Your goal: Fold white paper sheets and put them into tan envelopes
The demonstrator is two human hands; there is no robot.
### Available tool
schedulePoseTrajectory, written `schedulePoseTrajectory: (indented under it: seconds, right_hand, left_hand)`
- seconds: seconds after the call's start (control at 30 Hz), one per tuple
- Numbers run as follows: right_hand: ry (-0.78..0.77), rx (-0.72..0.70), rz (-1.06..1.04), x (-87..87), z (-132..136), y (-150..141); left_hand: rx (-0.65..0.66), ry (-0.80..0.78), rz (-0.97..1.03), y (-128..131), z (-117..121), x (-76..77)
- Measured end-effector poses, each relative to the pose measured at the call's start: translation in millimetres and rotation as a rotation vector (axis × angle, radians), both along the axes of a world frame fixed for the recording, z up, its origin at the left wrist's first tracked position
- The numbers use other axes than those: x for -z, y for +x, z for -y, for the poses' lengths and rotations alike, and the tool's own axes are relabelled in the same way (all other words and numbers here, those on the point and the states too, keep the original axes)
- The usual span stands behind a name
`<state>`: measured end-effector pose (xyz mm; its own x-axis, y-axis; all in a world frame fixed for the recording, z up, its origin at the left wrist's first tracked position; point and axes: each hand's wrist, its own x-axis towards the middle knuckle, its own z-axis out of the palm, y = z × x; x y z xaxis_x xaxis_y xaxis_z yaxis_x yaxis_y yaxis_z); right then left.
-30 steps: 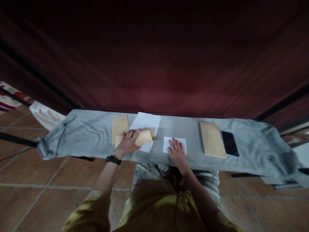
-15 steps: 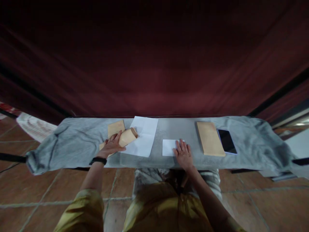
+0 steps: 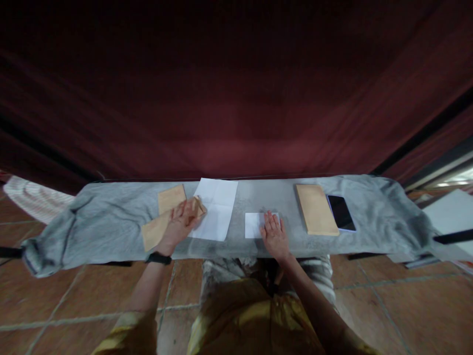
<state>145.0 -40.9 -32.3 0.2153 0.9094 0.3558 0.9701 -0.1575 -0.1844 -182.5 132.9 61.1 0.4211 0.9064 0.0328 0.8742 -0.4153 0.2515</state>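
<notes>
My left hand (image 3: 180, 224), with a black band at the wrist, lies with its fingers stretched out on a brown paper bag (image 3: 152, 233). The bag's creased, partly opened end pokes out past my fingertips and overlaps a large white sheet of paper (image 3: 219, 207) with fold lines. Behind the hand is another flat brown paper piece (image 3: 170, 198). My right hand (image 3: 275, 239) rests flat, fingers extended, on the right part of a small white paper (image 3: 253, 225), covering some of it.
To the right sits a brown stack (image 3: 318, 211), perhaps of paper bags, beside a dark-screened phone (image 3: 342, 213). A grey cloth (image 3: 107, 217) covers the narrow table. Behind it hangs a dark red curtain (image 3: 236, 123). Tiled floor (image 3: 185, 286) shows below.
My left hand has slid right along the brown bag toward its open end, which now looks flatter and more crumpled. My right hand stays on the small paper. The view has shifted slightly.
</notes>
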Motion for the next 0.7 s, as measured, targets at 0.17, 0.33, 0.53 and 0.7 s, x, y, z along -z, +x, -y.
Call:
schedulePoseTrajectory:
  seconds: [0.17,0.33,0.53,0.7]
  right_hand:
    - [-0.057,-0.097,-0.027,-1.7,-7,-22]
    - [-0.068,-0.055,-0.019,5.2,5,0]
    - [-0.019,0.049,-0.030,12.5,24,37]
    - [0.015,0.064,-0.043,16.7,26,40]
  left_hand:
    - [0.441,-0.101,0.213,109,75,27.8]
    - [0.459,-0.067,0.197,168,124,60.8]
    - [0.257,-0.038,0.227,173,130,72.1]
    - [0.062,-0.221,0.468,181,120,70.4]
